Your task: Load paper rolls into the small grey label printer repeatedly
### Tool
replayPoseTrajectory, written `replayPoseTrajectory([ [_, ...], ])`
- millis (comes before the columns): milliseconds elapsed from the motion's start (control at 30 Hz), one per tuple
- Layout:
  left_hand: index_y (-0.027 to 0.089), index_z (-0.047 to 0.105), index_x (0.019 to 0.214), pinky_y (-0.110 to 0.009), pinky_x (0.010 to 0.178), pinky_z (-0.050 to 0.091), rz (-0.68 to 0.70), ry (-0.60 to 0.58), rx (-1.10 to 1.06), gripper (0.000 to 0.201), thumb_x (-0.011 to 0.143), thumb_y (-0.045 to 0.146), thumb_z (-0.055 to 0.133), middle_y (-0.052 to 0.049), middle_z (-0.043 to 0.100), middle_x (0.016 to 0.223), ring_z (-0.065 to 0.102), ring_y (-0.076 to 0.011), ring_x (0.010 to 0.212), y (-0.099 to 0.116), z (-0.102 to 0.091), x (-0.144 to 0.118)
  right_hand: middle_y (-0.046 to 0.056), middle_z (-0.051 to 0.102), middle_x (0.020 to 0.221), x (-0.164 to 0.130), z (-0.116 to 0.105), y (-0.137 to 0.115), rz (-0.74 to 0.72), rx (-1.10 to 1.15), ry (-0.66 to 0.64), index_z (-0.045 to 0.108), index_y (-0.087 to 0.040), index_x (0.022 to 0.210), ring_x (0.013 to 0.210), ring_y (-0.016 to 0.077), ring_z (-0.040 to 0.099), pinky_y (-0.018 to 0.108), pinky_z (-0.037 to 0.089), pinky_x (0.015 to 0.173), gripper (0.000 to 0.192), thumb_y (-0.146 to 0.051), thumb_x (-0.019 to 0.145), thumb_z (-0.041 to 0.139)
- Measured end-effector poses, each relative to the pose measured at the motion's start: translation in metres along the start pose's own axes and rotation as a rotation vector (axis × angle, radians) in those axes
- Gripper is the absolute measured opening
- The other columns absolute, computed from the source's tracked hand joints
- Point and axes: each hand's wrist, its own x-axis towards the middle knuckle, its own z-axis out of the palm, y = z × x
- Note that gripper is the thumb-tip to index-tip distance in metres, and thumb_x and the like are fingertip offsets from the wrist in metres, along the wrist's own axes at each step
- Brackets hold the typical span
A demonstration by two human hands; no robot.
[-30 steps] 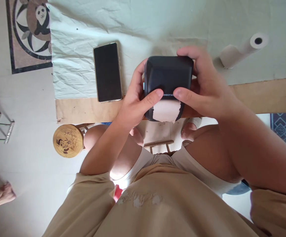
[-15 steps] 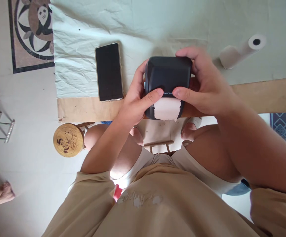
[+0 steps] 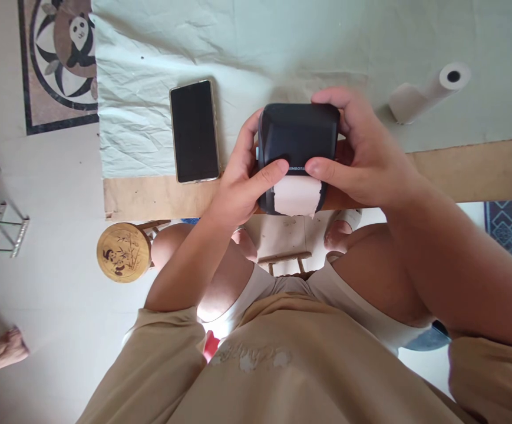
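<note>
Between my two hands is a black label printer (image 3: 300,136) with white lettering on its lid, held over the table's near edge. A strip of white paper (image 3: 297,195) with a torn end hangs from its near side. My left hand (image 3: 249,171) grips the printer's left side, thumb on top beside the lettering. My right hand (image 3: 362,147) holds the right side, its thumb on the lid and a finger at the far right corner. The fingers under the printer are hidden.
A phone (image 3: 194,131) with a dark screen lies left of the printer. To the right rests a partly unrolled white paper roll (image 3: 432,93) on the pale green cloth (image 3: 282,41). A round wooden stool (image 3: 124,252) stands below the table's left end. Another person's foot (image 3: 10,347) shows at far left.
The printer and both hands have shifted very slightly left in view, and the surroundings have moved a little too. My grip looks the same.
</note>
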Motion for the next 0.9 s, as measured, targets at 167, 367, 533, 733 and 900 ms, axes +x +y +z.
replayPoseTrajectory([
  [167,0.030,0.039,0.129,-0.026,0.084,0.053,-0.002,-0.007,-0.032,0.060,0.077,0.042,0.065,-0.003,0.054,0.121,0.057,-0.0213,0.115,0.003,0.001,-0.001,0.004,0.045,0.124,0.000,0.000,0.002,0.030,0.010,0.006,0.030,-0.028,0.130,0.093,0.0105,0.052,0.025,0.049,0.075,0.063,-0.041,0.078,0.062],
  [367,0.029,0.041,0.127,-0.022,0.081,0.052,-0.030,-0.009,-0.076,0.056,0.077,0.037,0.065,-0.003,0.054,0.119,0.058,-0.0193,0.113,0.010,0.004,-0.004,0.002,0.046,0.121,0.000,0.000,0.004,0.040,0.011,-0.012,0.030,-0.029,0.130,0.092,0.0103,0.052,0.024,0.050,0.073,0.063,-0.044,0.077,0.061],
  [533,0.027,0.046,0.122,-0.020,0.083,0.051,-0.057,0.045,-0.154,0.045,0.081,0.039,0.060,-0.002,0.057,0.114,0.058,-0.0169,0.113,0.016,0.012,-0.003,0.002,0.045,0.122,-0.001,0.000,0.003,0.041,-0.005,0.000,0.029,-0.030,0.130,0.090,0.0102,0.053,0.025,0.050,0.072,0.064,-0.044,0.076,0.062],
  [733,0.021,0.052,0.116,-0.029,0.103,0.044,-0.055,0.111,-0.284,0.034,0.093,0.033,0.029,-0.001,0.060,0.105,0.047,-0.0167,0.130,0.019,0.018,0.001,0.002,0.046,0.119,-0.003,0.001,0.000,0.047,0.004,0.017,0.030,-0.031,0.128,0.085,0.0086,0.052,0.022,0.049,0.066,0.061,-0.042,0.077,0.062],
  [900,0.023,0.053,0.116,-0.034,0.111,0.039,-0.063,0.158,-0.304,0.031,0.093,0.022,0.033,0.000,0.062,0.107,0.044,-0.0171,0.133,0.026,0.020,0.000,0.002,0.044,0.121,-0.004,0.002,-0.001,0.014,0.021,0.005,0.028,-0.032,0.129,0.079,0.0067,0.048,0.020,0.046,0.060,0.059,-0.039,0.079,0.060],
])
